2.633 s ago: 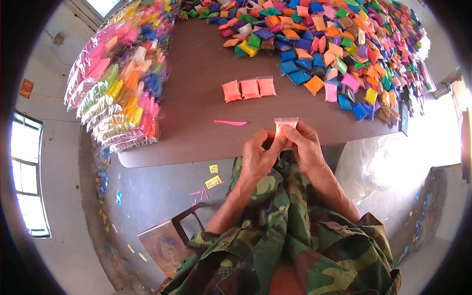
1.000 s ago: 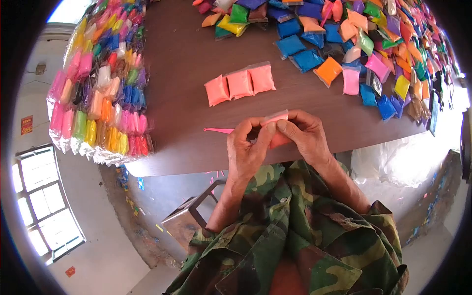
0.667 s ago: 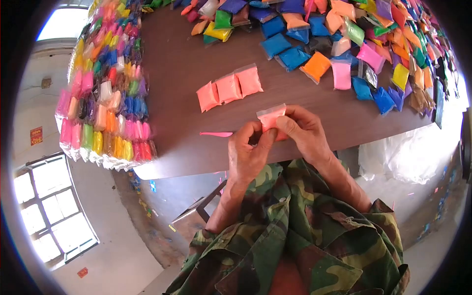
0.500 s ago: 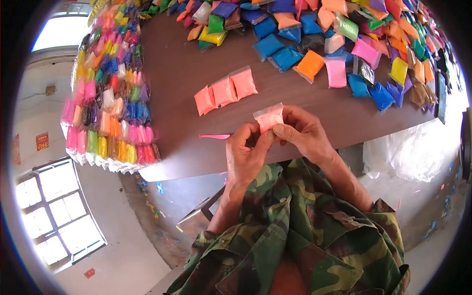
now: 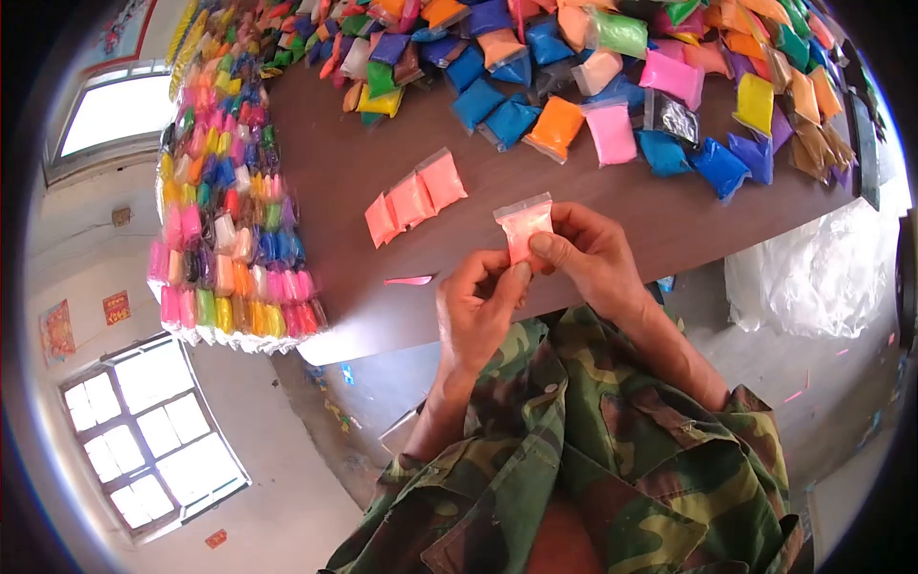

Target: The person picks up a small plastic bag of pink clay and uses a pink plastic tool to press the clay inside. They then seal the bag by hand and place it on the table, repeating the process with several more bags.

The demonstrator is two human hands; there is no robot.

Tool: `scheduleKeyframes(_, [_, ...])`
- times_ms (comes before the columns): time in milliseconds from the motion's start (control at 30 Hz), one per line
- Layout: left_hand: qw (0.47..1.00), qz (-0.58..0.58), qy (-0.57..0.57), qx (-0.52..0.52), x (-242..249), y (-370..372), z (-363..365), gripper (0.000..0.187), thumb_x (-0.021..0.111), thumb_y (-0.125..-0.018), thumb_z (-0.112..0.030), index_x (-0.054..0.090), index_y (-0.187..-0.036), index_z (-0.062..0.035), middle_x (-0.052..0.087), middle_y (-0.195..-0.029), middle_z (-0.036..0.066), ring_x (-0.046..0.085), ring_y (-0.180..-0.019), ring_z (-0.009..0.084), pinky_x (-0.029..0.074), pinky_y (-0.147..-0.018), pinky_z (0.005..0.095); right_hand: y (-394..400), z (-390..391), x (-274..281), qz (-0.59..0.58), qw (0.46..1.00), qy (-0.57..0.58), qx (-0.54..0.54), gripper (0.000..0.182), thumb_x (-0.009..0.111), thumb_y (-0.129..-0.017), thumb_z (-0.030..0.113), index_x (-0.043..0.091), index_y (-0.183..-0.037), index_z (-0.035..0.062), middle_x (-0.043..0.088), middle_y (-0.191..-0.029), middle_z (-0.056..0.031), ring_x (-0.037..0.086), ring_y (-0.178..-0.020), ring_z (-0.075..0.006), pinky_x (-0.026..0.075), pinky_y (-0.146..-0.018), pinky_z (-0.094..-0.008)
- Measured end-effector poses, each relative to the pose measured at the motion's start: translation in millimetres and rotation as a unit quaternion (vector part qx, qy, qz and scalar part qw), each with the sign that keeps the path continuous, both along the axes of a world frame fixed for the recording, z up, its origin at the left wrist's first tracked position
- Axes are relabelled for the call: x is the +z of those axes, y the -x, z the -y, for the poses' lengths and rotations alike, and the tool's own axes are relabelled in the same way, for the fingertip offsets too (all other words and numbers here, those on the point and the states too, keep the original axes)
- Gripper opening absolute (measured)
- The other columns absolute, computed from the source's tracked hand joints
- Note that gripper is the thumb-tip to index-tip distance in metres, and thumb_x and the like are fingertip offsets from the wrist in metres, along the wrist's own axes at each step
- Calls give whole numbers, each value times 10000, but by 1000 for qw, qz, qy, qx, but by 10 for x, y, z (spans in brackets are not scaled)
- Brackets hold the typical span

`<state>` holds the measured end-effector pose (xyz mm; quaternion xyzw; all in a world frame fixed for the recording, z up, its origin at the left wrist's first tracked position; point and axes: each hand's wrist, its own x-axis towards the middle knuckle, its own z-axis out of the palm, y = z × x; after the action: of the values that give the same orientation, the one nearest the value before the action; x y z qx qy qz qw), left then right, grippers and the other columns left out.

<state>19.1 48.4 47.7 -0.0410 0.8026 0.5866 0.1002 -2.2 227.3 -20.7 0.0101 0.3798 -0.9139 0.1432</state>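
A small clear packet of salmon-pink clay (image 5: 523,226) is held upright over the near part of the table, its clear top edge uppermost. My right hand (image 5: 595,256) pinches its right side between thumb and fingers. At the lower left corner, my left hand (image 5: 478,308) is closed with thumb and fingertips against the packet's bottom; the exact contact is partly hidden. Beyond my hands lies a short row of matching pink packets (image 5: 412,200), side by side and touching. A small pink plastic tool (image 5: 409,280) rests on the table left of my left hand.
A large heap of colourful packets (image 5: 555,124) covers the table's far side and right. Along the left edge stand stacked rows of bagged packets (image 5: 229,249). The brown tabletop (image 5: 344,143) shows between them. White plastic sheeting (image 5: 798,282) hangs below the right edge.
The packet is now more upright and more of its face shows between my hands. My head view has shifted, so the table's contents appear moved; both hands stay at the packet.
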Motion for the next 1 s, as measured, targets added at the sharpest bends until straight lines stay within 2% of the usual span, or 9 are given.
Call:
scheduleKeyframes(100, [997, -23, -52, 53, 162, 111, -244, 169, 760, -1051, -109, 727, -1107, 47, 763, -892, 50, 688, -797, 86, 566, -733, 263, -13, 25, -28, 10, 1000, 10, -22, 282, 733, -1077, 121, 689, -1306, -35, 758, -1098, -50, 719, -989, -102, 609, -860, -283])
scheduleKeyframes(200, [998, 13, -35, 54, 97, 205, -202, 178, 759, -1055, -124, 728, -1106, 44, 764, -897, 47, 686, -798, 88, 557, -746, 268, -52, 86, -59, 9, 999, 32, -31, 285, 738, -1068, 120, 687, -1297, -43, 761, -1085, -55, 739, -970, -111, 609, -867, -288])
scheduleKeyframes(433, [989, -107, 100, 9, -23, 230, -142, 227, 755, -1081, -197, 706, -1035, 20, 716, -862, 7, 600, -780, 42, 474, -676, 219, -21, -75, 138, 8, 1000, -24, 3, 302, 742, -1065, 151, 684, -1284, -49, 762, -1067, -62, 762, -939, -122, 604, -847, -283])
scheduleKeyframes(500, [981, -144, 126, -2, 18, 241, -206, 239, 754, -1084, -211, 695, -1021, 12, 704, -864, -1, 583, -784, 35, 460, -670, 213, -27, -45, 82, 24, 999, 20, -13, 269, 736, -1069, 139, 702, -1256, -52, 768, -1069, -63, 755, -917, -112, 594, -796, -271])
scheduleKeyframes(567, [993, -106, 45, 19, -47, 237, -242, 225, 768, -1070, -196, 716, -1113, 19, 706, -906, -3, 592, -800, 41, 472, -683, 222, -1, 12, 47, 21, 997, 60, -32, 250, 736, -1069, 130, 713, -1237, -53, 771, -1071, -64, 750, -902, -108, 590, -773, -265])
scheduleKeyframes(633, [995, -87, 7, 42, -56, 256, -264, 237, 773, -1063, -182, 721, -1165, 25, 706, -926, -5, 596, -811, 44, 483, -693, 232, -6, -12, 34, 14, 1000, -14, -18, 239, 739, -1065, 119, 718, -1226, -57, 771, -1070, -70, 748, -894, -114, 600, -775, -269])
scheduleKeyframes(667, [999, -49, 21, 6, -71, 263, -119, 253, 774, -1056, -160, 724, -1212, 32, 720, -958, 3, 610, -827, 51, 496, -707, 241, -12, -10, 25, 9, 999, -47, -8, 234, 741, -1064, 113, 721, -1221, -59, 771, -1070, -73, 747, -890, -117, 604, -776, -271])
scheduleKeyframes(867, [995, -98, 3, 11, -146, 238, -31, 189, 790, -1041, -145, 736, -1111, 23, 711, -832, -14, 593, -745, 46, 479, -648, 247, -38, 38, 126, 4, 1000, -23, -4, 239, 729, -1071, 99, 710, -1252, -58, 768, -1091, -70, 744, -918, -121, 606, -806, -274])
scheduleKeyframes(1000, [992, -127, 25, 9, -220, 186, 97, 194, 806, -1029, -154, 737, -1093, 15, 722, -834, -6, 597, -733, 54, 486, -644, 256, -53, 112, 131, -2, 999, -50, -13, 242, 719, -1089, 118, 712, -1269, -44, 766, -1099, -55, 708, -955, -93, 590, -839, -267])
